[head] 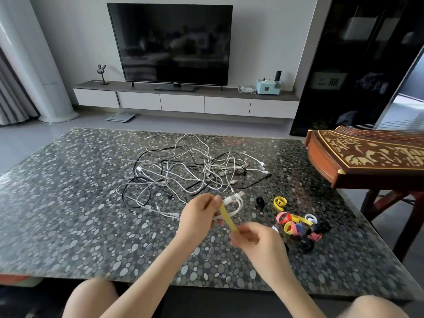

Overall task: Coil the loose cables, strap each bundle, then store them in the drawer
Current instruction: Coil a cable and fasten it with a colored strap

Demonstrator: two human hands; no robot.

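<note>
One white cable coil (234, 203) is gripped in the curled fingers of the left hand (202, 213) above the near half of the table (68, 203), apparently so its loops cannot spring apart. The right hand (254, 237), fingers closed on the free end, pulls a yellow strap (226, 216) taut across it. The other loose cables (190, 171) lie tangled at the table's centre, and the spare straps (298, 223) sit toward the right edge, within the strapping hand's reach; storage in the drawer is judged not yet begun.
</note>
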